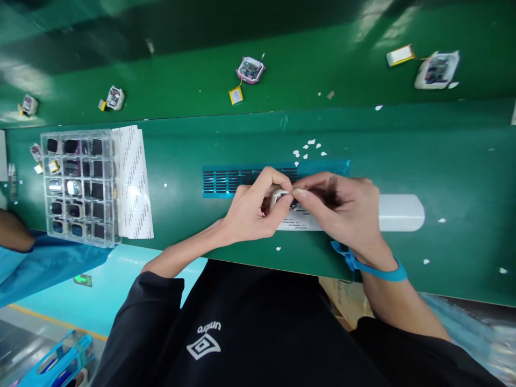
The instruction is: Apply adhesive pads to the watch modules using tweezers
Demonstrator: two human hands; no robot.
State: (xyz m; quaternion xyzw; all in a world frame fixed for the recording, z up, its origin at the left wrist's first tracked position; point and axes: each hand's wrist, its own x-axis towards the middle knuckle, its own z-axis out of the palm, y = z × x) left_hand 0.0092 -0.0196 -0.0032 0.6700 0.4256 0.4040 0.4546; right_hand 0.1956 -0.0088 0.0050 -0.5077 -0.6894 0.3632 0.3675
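Note:
My left hand (256, 209) grips a small white smartwatch case (277, 196) between thumb and fingers, above the middle of the bench. The fingers cover most of the case. My right hand (346, 207) meets it at the case's right edge, thumb and forefinger pinched together. Whatever lies in that pinch is too small and hidden to make out. Below the hands lies a printed white backing sheet (300, 221), and a blank white rounded strip (401, 213) sticks out to the right. Behind the hands is a blue film (220, 181) with rows of black strips.
A clear compartment tray (113, 215) with watch parts stands at left, beside printed white sheets (135, 183). Opened watches with batteries, such as a purple one (250, 71) and a white one (437, 71), lie along the back. Small white stickers (310, 142) are scattered about. Another person's arm (16, 231) is at far left.

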